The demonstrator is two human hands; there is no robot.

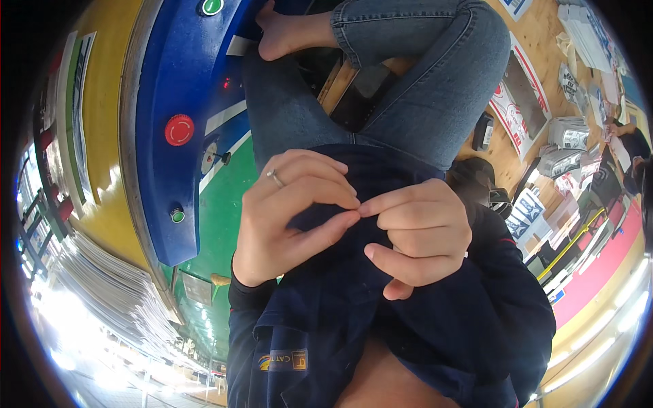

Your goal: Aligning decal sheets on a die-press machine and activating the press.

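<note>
My left hand [292, 214] is raised over my lap, with a ring on one finger. Its thumb and index fingertip meet in a pinch at the tip of my right index finger. My right hand [422, 234] is beside it, index finger stretched toward that pinch and the other fingers curled in. The two hands touch at the fingertips. Whatever lies between them, if anything, is too small to make out. Behind the hands are my dark navy jacket [326, 299] and my jeans [435, 75], legs bent, with a bare foot [286, 37] at the top.
To the left runs a blue machine panel [160, 197] with a red mushroom button [179, 130] and green buttons [177, 215]. A tall paper stack [102, 285] stands at lower left. On the right, printed sheets [520, 102] lie on wooden boards; another person [636, 146] shows at the far right.
</note>
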